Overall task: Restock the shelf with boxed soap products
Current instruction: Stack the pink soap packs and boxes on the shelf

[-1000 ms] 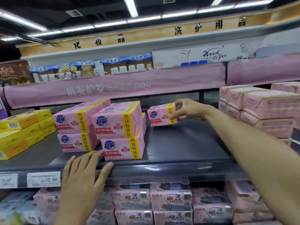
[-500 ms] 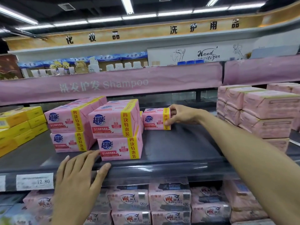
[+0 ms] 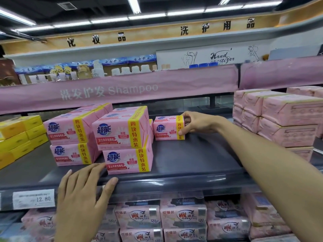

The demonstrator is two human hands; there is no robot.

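The right hand pinches a small pink rectangular cardboard soap box with a yellow band by its right end, thumb low on the front and fingers curled over the top. The box stands squarely on the smooth dark grey shelf, just at three o'clock of the glossy stacked pink soap boxes. The left hand lies flat, fingers straight and spread, on the shelf's front lip at seven o'clock of that stack, holding nothing. Flat yellow boxes sit at nine o'clock, and crinkly film-wrapped pink packs at three.
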